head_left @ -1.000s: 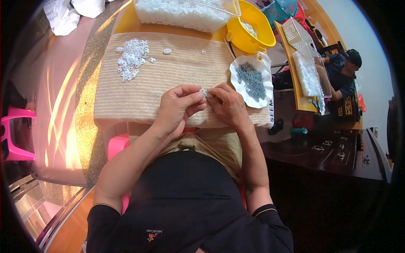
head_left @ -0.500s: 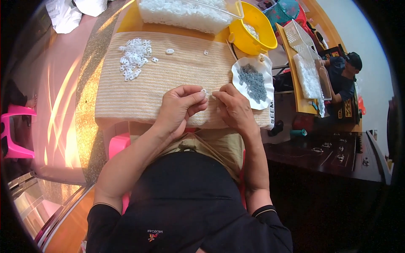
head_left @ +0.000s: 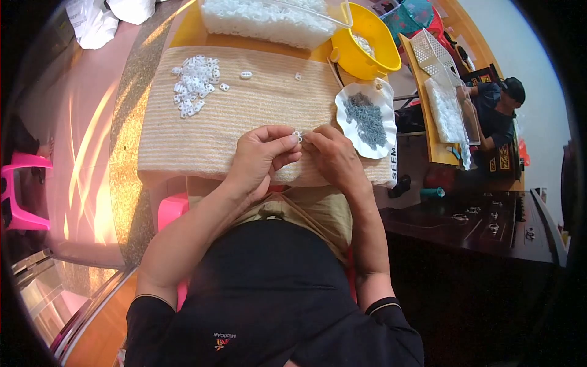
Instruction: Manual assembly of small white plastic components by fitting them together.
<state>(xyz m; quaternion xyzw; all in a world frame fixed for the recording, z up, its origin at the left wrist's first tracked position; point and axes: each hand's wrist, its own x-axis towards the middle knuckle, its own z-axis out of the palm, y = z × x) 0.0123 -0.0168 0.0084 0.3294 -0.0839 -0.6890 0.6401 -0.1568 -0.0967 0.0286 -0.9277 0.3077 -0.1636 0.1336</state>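
Observation:
Between the thumb and forefinger of my left hand [head_left: 262, 156] is a small white plastic piece [head_left: 297, 136] with holes in it. My right hand [head_left: 336, 157] is closed in a pinch at the piece's right side, and whatever its fingertips hold is too small to make out. Both hands are over the near part of a striped cloth [head_left: 244, 107]. To the right, a white wavy-rimmed dish [head_left: 380, 98] bears a heap of tiny grey parts [head_left: 365, 119]. A pile of small white pieces with holes [head_left: 194, 82] lies at the cloth's far left.
A clear bin [head_left: 269, 24] full of white pieces stands at the far edge, beside a yellow tub [head_left: 370, 46]. Single white pieces [head_left: 246, 74] lie on the cloth. At the right another person [head_left: 495, 110] sits by a tray of white pieces [head_left: 446, 110]. A pink stool [head_left: 24, 189] is at left.
My right hand has moved slightly left, bringing its fingertips up to the white piece. More of that piece shows in my left hand, which has hardly moved.

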